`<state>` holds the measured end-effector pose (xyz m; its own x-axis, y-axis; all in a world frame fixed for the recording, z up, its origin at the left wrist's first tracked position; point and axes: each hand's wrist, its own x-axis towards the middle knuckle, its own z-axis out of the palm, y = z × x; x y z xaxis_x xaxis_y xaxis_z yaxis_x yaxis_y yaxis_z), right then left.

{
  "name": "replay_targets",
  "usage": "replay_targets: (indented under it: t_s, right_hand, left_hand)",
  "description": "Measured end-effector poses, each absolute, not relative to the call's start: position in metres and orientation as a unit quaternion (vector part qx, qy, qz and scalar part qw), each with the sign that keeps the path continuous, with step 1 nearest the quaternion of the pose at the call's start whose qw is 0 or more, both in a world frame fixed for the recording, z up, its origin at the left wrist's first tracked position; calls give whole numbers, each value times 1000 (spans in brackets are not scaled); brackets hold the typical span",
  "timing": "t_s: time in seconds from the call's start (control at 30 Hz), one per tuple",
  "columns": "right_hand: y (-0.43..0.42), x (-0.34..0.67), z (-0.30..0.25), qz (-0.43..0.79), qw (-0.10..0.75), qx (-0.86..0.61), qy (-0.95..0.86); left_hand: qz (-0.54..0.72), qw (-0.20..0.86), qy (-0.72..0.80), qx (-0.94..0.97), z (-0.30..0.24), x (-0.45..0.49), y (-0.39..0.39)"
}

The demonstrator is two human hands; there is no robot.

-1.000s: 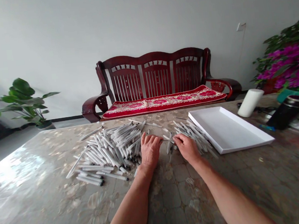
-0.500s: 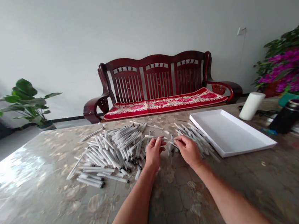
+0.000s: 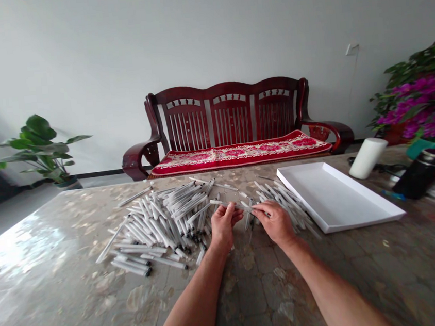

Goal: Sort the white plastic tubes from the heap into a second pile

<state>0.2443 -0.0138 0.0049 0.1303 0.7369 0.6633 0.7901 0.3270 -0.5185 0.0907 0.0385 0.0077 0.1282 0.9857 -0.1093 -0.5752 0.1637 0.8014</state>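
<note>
A large heap of white pen barrels (image 3: 161, 222) lies on the marble table (image 3: 80, 302), left of my hands. A smaller heap of thin pen parts (image 3: 283, 200) lies to the right. My left hand (image 3: 223, 225) is closed around one white pen barrel (image 3: 217, 203), lifted just above the table. My right hand (image 3: 275, 220) pinches a thin pen refill (image 3: 250, 209) whose end meets the barrel between the two hands.
A shallow white tray (image 3: 335, 197) sits right of the small heap. Beyond it stand a white cylinder (image 3: 368, 157) and a dark cup (image 3: 423, 173). A red wooden bench (image 3: 231, 128) is behind the table, with potted plants at both sides.
My left hand rose from lying flat on the heap and now grips one barrel. My right hand lifted a thin part and brought it to the barrel's end.
</note>
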Motion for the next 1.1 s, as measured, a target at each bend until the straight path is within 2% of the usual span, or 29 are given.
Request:
replay_targets:
  t_s: [0.23,0.47,0.7,0.9,1.1]
  right_hand:
    - [-16,245,10,-37,401,-627,-667]
    - [-13,245,5,-48,447,-585,-674]
    - [-14,244,9,-37,401,-627,-666]
    - [-13,243,9,-44,441,-603,-664]
    - [-14,242,10,-41,400,-643,-652]
  left_hand:
    - [572,683,329,315,6,89,40]
    - [571,674,342,322,6,89,40]
    - [575,667,349,320,9,91,38]
    - [582,665,346,314,9,92,39]
    - [579,664,348,321,8,92,40]
